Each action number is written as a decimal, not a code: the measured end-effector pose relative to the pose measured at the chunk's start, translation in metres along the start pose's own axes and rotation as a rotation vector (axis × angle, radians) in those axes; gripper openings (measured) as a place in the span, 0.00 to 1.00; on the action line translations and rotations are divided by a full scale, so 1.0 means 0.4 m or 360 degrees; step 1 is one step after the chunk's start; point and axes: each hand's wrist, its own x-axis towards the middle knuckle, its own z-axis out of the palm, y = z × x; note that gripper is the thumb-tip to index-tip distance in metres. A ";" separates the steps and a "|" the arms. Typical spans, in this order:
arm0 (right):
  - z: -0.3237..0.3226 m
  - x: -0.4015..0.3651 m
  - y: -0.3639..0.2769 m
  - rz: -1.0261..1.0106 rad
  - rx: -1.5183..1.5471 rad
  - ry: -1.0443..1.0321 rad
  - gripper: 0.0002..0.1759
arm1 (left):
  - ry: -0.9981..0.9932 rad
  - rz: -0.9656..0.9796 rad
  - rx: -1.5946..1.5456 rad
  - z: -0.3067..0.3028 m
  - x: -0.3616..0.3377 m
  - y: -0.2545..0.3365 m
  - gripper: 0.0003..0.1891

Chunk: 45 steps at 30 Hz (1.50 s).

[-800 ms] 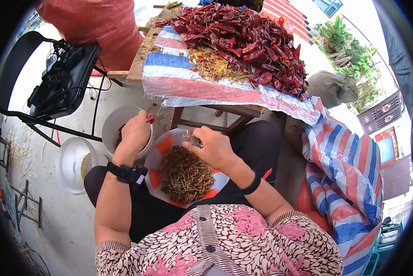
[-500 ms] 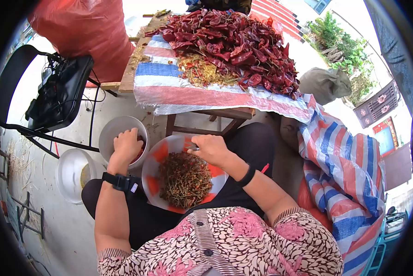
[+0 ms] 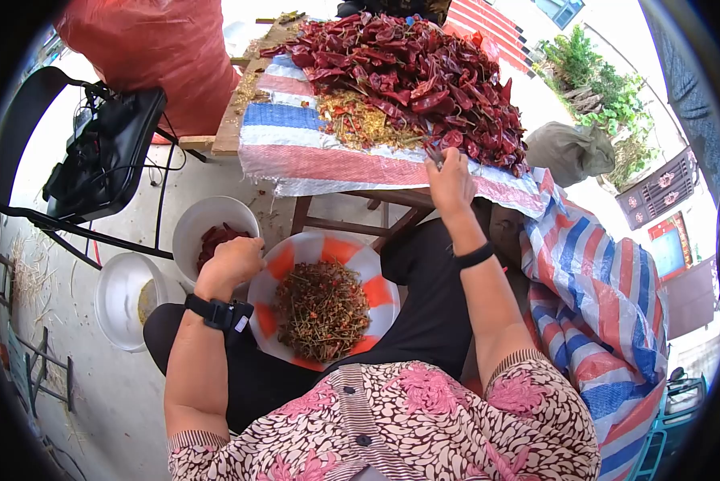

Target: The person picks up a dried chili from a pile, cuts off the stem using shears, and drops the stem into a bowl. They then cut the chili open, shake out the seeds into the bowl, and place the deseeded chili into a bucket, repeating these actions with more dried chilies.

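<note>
My right hand (image 3: 454, 180) is at the front edge of a heap of dried red chillies (image 3: 424, 76), closed around a small metal tool (image 3: 434, 154) whose shape is mostly hidden. My left hand (image 3: 236, 262), fingers curled together, hovers between a white bucket (image 3: 185, 232) and an orange-and-white basin (image 3: 382, 290); what it holds, if anything, does not show. Red chilli pieces (image 3: 216, 239) lie in the bucket. The basin, by my lap, holds a pile of chilli stems and bits (image 3: 321, 313).
A striped woven sheet (image 3: 328, 164) covers the table (image 3: 230, 138), with loose seeds (image 3: 360, 120) on it. To the left stand a black chair (image 3: 107, 152), a large red sack (image 3: 151, 56) and a white tub (image 3: 119, 317). More striped sheeting (image 3: 600, 280) hangs at the right.
My right hand has gone from above the basin up to the chilli heap, with the metal tool still in it. My left hand has moved out of the bucket, toward the basin.
</note>
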 end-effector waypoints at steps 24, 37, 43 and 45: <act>-0.066 -0.198 -0.205 -0.0070 0.1666 -0.1425 0.09 | 0.1004 0.0950 -0.0735 -0.040 0.044 0.171 0.28; -0.038 -0.258 -0.239 0.0315 0.2689 -0.1477 0.17 | 0.0283 0.0855 -0.1899 -0.051 0.013 0.163 0.11; -0.006 -0.269 -0.249 0.0232 0.2605 -0.1182 0.08 | 0.0264 0.0827 -0.2041 -0.043 -0.004 0.178 0.15; -0.018 -0.267 -0.260 0.0190 0.2529 -0.1146 0.06 | 0.0162 0.0746 -0.2117 -0.042 -0.003 0.164 0.16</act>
